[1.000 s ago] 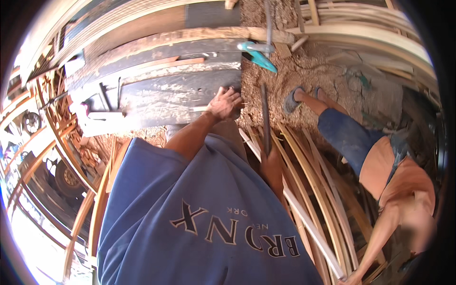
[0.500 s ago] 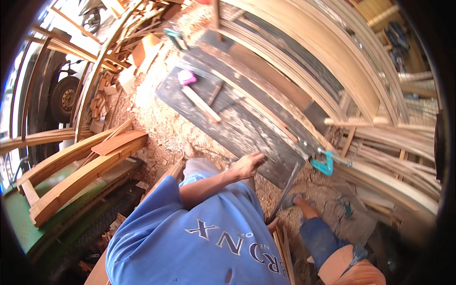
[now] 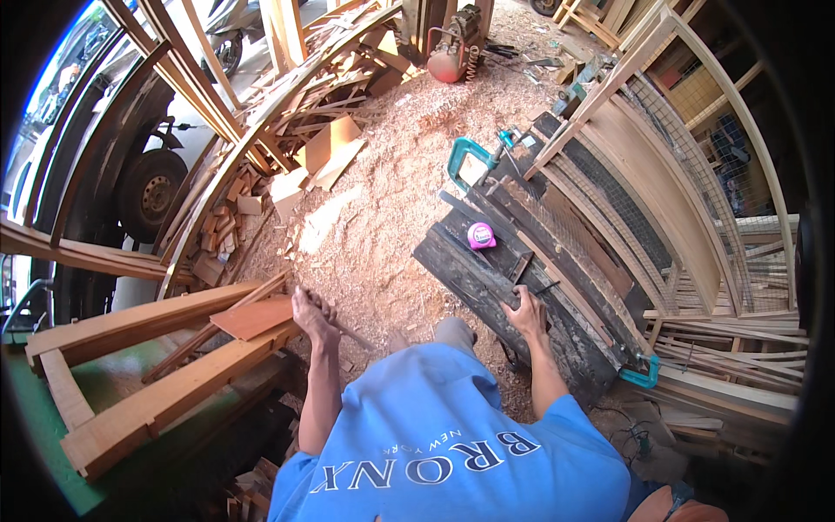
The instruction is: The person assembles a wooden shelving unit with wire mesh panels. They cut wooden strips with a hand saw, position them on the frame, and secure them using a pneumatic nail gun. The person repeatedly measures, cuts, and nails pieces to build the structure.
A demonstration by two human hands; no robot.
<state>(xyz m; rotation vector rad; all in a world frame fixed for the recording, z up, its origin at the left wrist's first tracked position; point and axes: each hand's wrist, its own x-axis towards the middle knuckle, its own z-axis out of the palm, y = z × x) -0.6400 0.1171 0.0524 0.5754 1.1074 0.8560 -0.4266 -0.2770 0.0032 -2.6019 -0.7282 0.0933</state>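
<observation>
My left hand (image 3: 315, 317) is closed, held out over the shavings beside an orange-brown board (image 3: 254, 318). From its fist a thin wooden stick (image 3: 355, 337) juts toward the right. My right hand (image 3: 527, 315) is over the dark, worn workbench (image 3: 444, 252), thumb and forefinger curved apart and the other fingers curled under. Whatever dark thing lies beneath those fingers is mostly hidden. Just beyond them rests a small try square (image 3: 522, 265) with a wooden stock. A pink tape measure (image 3: 480, 236) sits farther up the bench.
Teal clamps (image 3: 470, 162) (image 3: 641, 371) grip the bench's far and near ends. Curved timber frames (image 3: 687, 174) lean on the right. Heavy beams (image 3: 174, 391) lie at left, by a wheel (image 3: 150, 195). A red compressor (image 3: 447, 63) stands at the back among shavings (image 3: 391, 157).
My view has swung, and my left hand has gone from the bench to the left side. My right hand, earlier low with a long dark bar, is now over the bench. The wooden strip has left the bench.
</observation>
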